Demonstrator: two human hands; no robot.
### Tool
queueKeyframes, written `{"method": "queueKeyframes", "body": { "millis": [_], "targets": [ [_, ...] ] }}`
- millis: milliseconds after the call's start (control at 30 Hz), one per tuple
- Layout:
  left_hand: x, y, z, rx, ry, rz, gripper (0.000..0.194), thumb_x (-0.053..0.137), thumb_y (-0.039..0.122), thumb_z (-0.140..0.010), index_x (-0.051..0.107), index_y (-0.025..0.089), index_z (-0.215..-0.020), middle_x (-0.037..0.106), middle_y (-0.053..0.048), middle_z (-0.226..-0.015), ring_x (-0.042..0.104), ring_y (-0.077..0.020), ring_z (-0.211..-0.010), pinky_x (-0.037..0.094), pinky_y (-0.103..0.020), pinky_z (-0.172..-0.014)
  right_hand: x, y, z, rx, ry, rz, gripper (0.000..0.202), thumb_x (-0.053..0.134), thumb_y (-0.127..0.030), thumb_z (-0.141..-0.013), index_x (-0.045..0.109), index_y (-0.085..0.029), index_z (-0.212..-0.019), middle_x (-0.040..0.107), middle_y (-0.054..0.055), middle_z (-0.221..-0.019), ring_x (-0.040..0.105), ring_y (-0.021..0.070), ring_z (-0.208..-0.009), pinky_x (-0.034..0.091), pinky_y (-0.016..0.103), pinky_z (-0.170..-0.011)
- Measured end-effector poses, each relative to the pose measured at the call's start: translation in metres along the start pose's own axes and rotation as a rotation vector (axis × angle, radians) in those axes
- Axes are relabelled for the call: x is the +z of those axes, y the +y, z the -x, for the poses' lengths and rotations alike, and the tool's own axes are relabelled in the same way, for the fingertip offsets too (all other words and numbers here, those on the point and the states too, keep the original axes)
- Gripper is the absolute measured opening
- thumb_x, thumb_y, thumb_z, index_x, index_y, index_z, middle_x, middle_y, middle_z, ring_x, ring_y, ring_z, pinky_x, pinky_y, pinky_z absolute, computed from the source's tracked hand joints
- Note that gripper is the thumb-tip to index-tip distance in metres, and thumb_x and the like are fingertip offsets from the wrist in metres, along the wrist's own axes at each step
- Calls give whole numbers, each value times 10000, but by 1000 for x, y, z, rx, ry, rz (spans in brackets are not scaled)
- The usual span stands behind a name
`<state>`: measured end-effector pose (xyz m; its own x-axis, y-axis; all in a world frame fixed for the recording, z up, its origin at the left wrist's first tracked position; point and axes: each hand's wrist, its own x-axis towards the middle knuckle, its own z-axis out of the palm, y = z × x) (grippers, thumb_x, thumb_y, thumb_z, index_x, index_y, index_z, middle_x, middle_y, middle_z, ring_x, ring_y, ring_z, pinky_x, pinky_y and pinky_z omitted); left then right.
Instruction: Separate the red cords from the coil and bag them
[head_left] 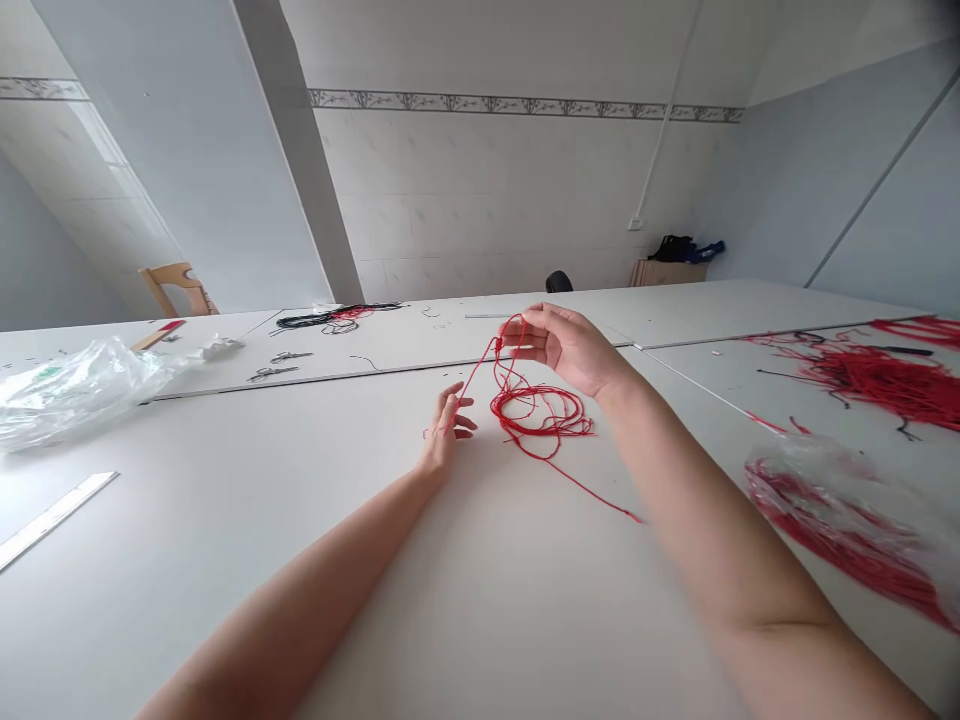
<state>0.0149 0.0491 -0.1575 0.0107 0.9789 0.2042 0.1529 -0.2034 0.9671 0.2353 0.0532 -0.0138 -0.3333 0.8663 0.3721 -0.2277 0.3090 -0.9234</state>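
My right hand (564,345) is raised above the table, its thumb and index finger pinched on a loop of red cord (513,320). A small knot (498,345) shows in the cord just below that loop. One strand slants down to my left hand (448,432), which holds it near the thumb and index finger while the other fingers stand apart. Under the right hand lies a loose red coil (540,410), joined by hanging strands. A single tail of cord (592,492) stretches from the coil towards the right forearm.
Scissors (274,372), black cords (322,318) and a clear plastic bag (82,390) lie to the left, with a metal ruler (60,515) nearer. On the right are a bag of red cords (847,530) and a loose red pile (892,375). Table seams (360,376) cross behind the hands.
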Motion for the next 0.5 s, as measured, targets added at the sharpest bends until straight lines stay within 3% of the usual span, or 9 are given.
{"method": "queueKeyframes", "body": {
  "millis": [167,233,333,400,500],
  "targets": [
    [-1,7,4,-26,-121,104,689,265,632,-1033,488,244,-1557,653,-137,-1382,701,-204,-924,582,-380,-874,18,28,-9,105,-38,-48,196,717,-412,-919,683,-219,-926,787,91,-1080,747,229,-1003,630,393,-908],
    [0,8,4,-50,-190,129,667,301,632,-1030,618,226,-1453,687,-132,-1358,698,-224,-967,573,-389,-901,20,40,-10,139,-24,-11,188,716,-402,-921,688,-216,-908,781,91,-1086,746,222,-982,633,390,-908],
    [-2,10,3,-101,-315,154,694,306,664,-1026,796,190,-1154,772,-138,-1136,696,-259,-960,558,-398,-878,17,51,-13,153,42,-20,188,713,-400,-909,675,-217,-884,762,76,-1066,740,205,-944,636,380,-891],
    [-5,12,2,-145,-406,172,708,331,690,-1020,829,186,-1029,778,-134,-984,683,-262,-899,545,-401,-842,14,55,-15,135,107,-52,196,722,-408,-895,664,-221,-874,736,55,-1036,729,189,-895,637,368,-854],
    [-12,15,0,-199,-492,190,570,537,667,-976,840,185,-954,763,-118,-896,636,-235,-800,524,-383,-788,7,57,-16,104,217,-94,219,740,-416,-881,647,-223,-832,707,32,-942,699,163,-764,638,356,-793]
  ]
}}
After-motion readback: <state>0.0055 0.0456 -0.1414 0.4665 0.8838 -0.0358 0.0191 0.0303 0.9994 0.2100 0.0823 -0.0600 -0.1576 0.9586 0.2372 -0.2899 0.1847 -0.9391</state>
